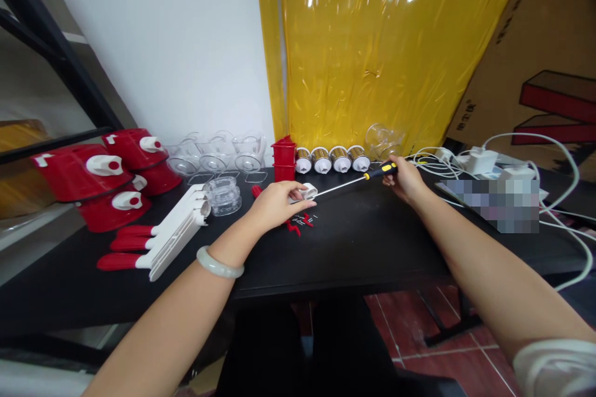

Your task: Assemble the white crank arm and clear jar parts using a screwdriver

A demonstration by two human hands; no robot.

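Observation:
My right hand (404,181) is closed around the black-and-yellow handle of a screwdriver (342,186). Its long metal shaft slants down to the left, with the tip at my left hand (283,201). That hand grips a white plastic part (309,190) with a ring-shaped end; my fingers cover most of it. A red tip (256,190) shows behind the hand, though whether it belongs to the same part I cannot tell. Small red pieces (294,229) and several screws (300,220) lie on the black table (354,248) just below.
White parts with red handles (174,229) lie at left, beside stacked clear rings (224,196) and red housings (105,173). Along the back stand clear plastic pieces (249,152), red hoppers (284,158) and several metal cylinders (322,160). White cables and chargers (482,161) crowd the right.

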